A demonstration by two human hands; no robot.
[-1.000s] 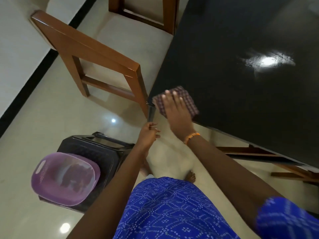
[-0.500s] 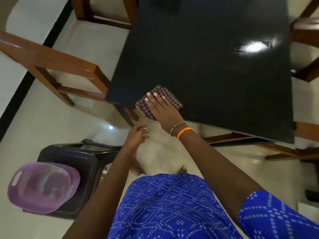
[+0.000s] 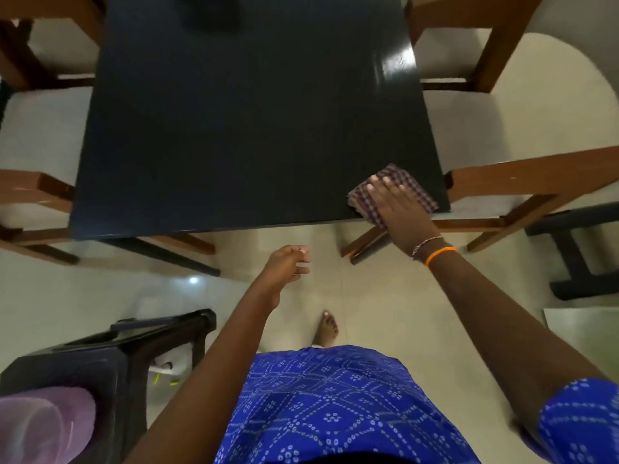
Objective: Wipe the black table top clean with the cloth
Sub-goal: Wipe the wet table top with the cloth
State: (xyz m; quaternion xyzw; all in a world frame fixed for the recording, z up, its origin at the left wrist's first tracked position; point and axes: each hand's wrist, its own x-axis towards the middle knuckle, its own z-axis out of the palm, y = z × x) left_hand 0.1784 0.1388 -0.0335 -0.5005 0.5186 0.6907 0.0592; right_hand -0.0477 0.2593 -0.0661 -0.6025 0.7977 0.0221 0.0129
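The black table top (image 3: pixel 241 128) fills the upper middle of the head view, glossy with a light glare near its right edge. A folded purple checked cloth (image 3: pixel 415 192) lies at the table's near right corner, partly over the front edge. My right hand (image 3: pixel 400 214) presses flat on the cloth, fingers spread, with an orange band and a bead bracelet on the wrist. My left hand (image 3: pixel 284 266) hovers below the table's front edge over the floor, fingers loosely curled, holding nothing.
Wooden chairs with pale seats stand on the left (image 3: pixel 30 189) and right (image 3: pixel 522 182) of the table. A black plastic stool (image 3: pixel 110 360) with a purple basin (image 3: pixel 43 426) sits at lower left. A dark bench frame (image 3: pixel 576 252) stands right. My bare foot (image 3: pixel 326 329) is on the tiled floor.
My right hand has slid the cloth along the front edge from the table's near left corner to its near right corner. My left hand let go of the edge and hangs free.
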